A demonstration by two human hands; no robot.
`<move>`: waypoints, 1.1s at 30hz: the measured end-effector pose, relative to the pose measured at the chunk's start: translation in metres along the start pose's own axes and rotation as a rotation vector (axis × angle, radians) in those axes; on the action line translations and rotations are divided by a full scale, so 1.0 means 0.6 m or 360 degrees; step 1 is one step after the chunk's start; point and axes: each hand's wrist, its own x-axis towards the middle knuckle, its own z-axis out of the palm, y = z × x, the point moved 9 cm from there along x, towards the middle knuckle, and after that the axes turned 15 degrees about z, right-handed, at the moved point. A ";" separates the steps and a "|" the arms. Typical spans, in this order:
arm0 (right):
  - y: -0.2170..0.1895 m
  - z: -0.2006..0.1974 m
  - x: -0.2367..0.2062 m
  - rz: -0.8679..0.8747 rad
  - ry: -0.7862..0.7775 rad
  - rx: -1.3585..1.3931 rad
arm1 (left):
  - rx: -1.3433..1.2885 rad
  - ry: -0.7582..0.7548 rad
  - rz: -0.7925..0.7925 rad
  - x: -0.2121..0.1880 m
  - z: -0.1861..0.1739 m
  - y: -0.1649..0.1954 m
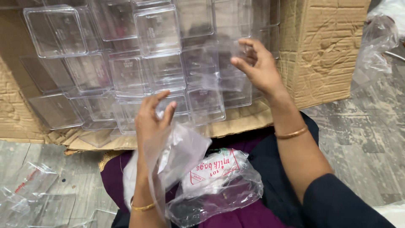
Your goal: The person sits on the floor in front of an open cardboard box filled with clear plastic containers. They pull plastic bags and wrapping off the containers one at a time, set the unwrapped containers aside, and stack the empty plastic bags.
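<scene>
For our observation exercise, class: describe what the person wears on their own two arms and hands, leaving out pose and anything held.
The left hand is bare, with a thin gold-coloured metal bangle round its wrist and no sleeve in view. The right hand is bare too; a thin copper-coloured metal bangle circles that wrist, and a dark navy fabric sleeve covers the arm higher up. No rings can be made out.

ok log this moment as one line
left hand: holds clear bag | right hand: holds bag's far end | behind: clear boxes in carton

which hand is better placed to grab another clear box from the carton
Probably the right hand: it is already up at the clear boxes in the carton. The left hand is lower, holding a thin plastic bag.
</scene>
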 end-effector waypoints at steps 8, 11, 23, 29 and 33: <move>0.182 -0.150 -0.101 0.0596 0.0344 0.0348 | 0.0213 -0.0182 0.0355 0.013 0.085 -0.049; 0.214 -0.178 -0.107 0.0578 0.0389 0.0267 | 0.0273 -0.0314 0.0572 0.028 0.156 -0.051; 0.115 -0.163 -0.078 0.0001 0.0462 0.0392 | 0.0400 -0.1164 0.0263 -0.044 0.300 -0.070; 0.116 0.046 0.000 0.0399 -0.0017 0.0020 | 0.0197 -0.1115 0.0303 -0.059 0.300 -0.045; 0.072 0.066 -0.023 0.0199 -0.0196 0.0122 | 0.0001 -0.0923 0.0370 -0.059 0.275 -0.024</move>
